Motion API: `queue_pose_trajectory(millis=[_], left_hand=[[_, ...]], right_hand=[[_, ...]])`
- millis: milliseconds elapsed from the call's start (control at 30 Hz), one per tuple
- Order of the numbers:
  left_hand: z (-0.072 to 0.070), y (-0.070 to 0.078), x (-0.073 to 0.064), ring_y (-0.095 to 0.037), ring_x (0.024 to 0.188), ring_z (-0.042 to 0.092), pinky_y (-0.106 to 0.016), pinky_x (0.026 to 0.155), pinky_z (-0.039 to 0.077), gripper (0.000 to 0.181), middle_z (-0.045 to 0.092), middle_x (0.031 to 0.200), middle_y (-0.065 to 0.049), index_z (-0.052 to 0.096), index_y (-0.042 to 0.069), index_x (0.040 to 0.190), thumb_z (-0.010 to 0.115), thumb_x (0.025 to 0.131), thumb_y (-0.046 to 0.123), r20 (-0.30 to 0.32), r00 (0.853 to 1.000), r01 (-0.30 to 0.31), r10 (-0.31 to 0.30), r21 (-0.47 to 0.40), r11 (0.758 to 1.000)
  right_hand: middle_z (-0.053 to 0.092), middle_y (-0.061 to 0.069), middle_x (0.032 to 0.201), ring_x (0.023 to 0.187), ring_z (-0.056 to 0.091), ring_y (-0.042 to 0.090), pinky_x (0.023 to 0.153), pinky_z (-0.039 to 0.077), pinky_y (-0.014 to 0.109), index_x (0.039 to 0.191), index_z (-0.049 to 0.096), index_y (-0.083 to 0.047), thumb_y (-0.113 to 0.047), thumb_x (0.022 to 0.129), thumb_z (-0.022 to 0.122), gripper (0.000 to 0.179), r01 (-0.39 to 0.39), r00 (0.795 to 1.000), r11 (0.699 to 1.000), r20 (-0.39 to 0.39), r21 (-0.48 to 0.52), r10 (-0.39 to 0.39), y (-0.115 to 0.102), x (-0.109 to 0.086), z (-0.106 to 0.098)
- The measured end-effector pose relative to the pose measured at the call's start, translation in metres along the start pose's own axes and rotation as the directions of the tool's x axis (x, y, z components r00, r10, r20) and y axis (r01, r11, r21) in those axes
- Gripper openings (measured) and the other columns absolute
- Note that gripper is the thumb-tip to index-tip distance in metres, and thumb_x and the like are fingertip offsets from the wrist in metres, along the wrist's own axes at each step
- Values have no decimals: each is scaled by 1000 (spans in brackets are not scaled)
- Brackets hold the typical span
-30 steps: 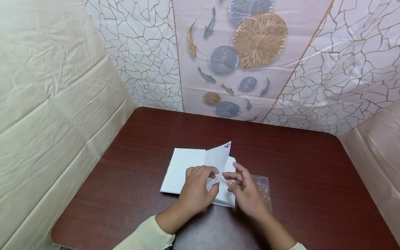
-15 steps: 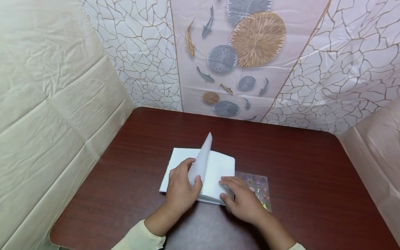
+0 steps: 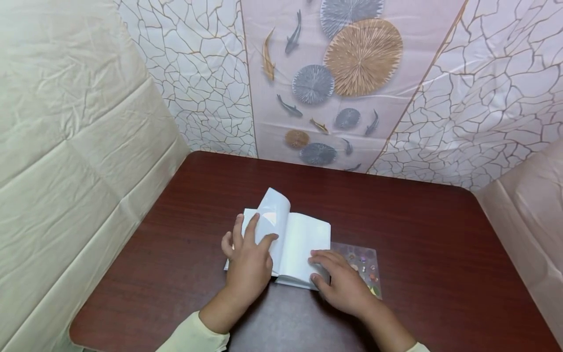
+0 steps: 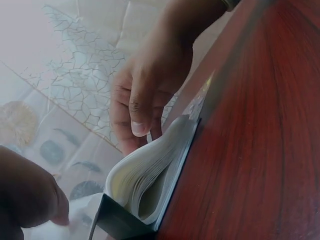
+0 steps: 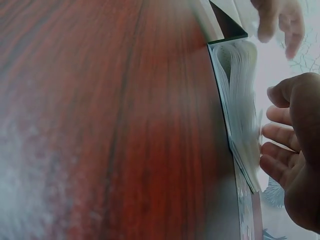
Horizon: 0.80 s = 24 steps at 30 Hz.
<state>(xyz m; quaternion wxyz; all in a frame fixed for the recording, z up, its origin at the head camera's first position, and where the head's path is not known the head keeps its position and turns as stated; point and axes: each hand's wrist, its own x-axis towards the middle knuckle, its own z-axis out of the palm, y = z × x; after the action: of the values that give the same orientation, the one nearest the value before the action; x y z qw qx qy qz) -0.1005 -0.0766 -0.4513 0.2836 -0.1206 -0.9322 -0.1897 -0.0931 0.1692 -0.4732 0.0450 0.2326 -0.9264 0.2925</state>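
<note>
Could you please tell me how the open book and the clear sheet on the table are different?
The open book is thick, with many pages; the clear sheet looks thin. The book's visible pages are white, while the sheet is see-through with small coloured spots. The book has a page curving up, whereas the sheet's visible part lies flat. Both rest on the reddish-brown table.

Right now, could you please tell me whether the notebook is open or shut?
The notebook is open: a white page faces up on the right, and another leaf curves over the left side.
</note>
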Motion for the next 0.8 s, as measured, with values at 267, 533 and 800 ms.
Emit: queue_pose_trajectory(millis=[267,533,800], left_hand=[[0,5,-4,-47,151,13,-75,105,14,53,44,155,-15,78,27,114,81,68,0,275,957,-123,90,103,987],[4,5,-6,-35,134,45,-56,100,31,27,63,135,-6,74,11,109,71,82,11,236,954,-204,183,68,977],[6,5,-7,-29,114,60,-47,91,44,25,68,126,-9,71,9,113,70,90,20,274,954,-125,119,4,992]], right_hand=[[63,-1,137,133,53,23,106,45,51,120,71,-15,-19,91,78,31,14,1000,1000,-3,-4,-14,0,0,1],[64,0,136,133,53,24,106,45,51,119,72,-14,-17,89,79,31,31,999,999,-15,-13,-32,1,-1,1],[64,-2,137,133,53,23,105,46,50,119,72,-14,-18,90,79,30,24,1000,999,-11,-23,-24,0,-1,1]])
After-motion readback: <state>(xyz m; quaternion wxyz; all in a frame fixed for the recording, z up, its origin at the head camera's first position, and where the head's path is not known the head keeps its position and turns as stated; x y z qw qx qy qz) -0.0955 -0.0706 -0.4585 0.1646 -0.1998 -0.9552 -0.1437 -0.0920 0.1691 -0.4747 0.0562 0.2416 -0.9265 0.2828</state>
